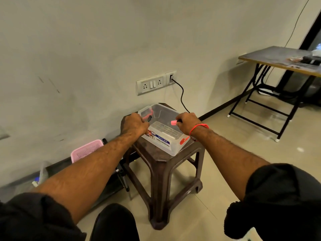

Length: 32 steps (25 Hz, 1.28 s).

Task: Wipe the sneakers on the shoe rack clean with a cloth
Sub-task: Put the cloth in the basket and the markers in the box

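No sneaker, cloth or shoe rack shows in the head view. A clear plastic box [174, 150] with orange clasps and a blue label stands on a brown plastic stool [162, 164]. My left hand [134, 125] grips the box's left rim with curled fingers, and a small black part [149, 118] shows just past the knuckles. Over the box's right side, my right hand [188, 123] pinches a small pink-tipped black object [174, 122]. The box's inside looks bare apart from a ribbed tray at the bottom.
A pink mesh basket [86, 150] and a black folded frame [121, 171] lie against the wall left of the stool. A black cable [182, 94] runs from the wall socket panel [151, 84] down behind the box. A folding table [278, 65] stands at the right.
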Motion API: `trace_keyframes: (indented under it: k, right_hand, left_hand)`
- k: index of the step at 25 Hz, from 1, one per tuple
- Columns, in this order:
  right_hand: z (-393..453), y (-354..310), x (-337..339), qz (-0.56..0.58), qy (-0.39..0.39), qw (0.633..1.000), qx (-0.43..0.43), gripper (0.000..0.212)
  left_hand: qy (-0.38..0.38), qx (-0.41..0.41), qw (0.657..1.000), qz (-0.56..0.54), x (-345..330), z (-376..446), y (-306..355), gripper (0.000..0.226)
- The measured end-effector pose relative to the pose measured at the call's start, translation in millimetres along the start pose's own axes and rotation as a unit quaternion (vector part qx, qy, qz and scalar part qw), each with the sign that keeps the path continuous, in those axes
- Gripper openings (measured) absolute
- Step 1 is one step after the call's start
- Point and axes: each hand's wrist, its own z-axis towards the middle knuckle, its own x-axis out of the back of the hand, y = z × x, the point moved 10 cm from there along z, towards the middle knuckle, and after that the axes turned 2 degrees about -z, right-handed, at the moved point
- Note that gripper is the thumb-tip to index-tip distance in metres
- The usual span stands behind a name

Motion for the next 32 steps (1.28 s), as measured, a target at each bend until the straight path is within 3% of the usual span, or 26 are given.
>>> trace_keyframes:
  k: [5, 9, 13, 21, 28, 32]
  right_hand:
    - [29.5, -11.0, -20.1, 0.008, -0.005, 1.0, -0.03, 0.024]
    - [37.1, -13.2, -37.1, -0.002, -0.052, 0.998, -0.039, 0.03]
    - [35.9, -3.5, -26.4, 0.042, 0.0, 0.998, -0.04, 0.035]
    - [-37.2, 14.2, 32.7, 0.115, 0.191, 0.974, 0.048, 0.025]
    - [-127.1, 126.6, -1.6, 0.143, 0.19, 0.971, -0.023, 0.024]
    - [-172.6, 216.6, -56.8, 0.176, 0.129, 0.963, -0.156, 0.025]
  left_hand:
    - [-0.001, 0.009, 0.999, -0.045, -14.7, 14.4, 9.0, 0.032]
    - [0.005, -0.008, 0.999, -0.037, -16.4, 12.5, 7.8, 0.029]
    - [0.027, -0.03, 0.998, -0.043, -13.4, 0.2, 0.0, 0.023]
    - [0.027, -0.111, 0.986, -0.123, -25.9, -77.5, 29.8, 0.029]
    - [-0.081, -0.231, 0.964, -0.103, -107.5, -160.5, 91.6, 0.025]
    - [-0.205, -0.197, 0.959, -0.021, -204.8, -184.5, 73.5, 0.03]
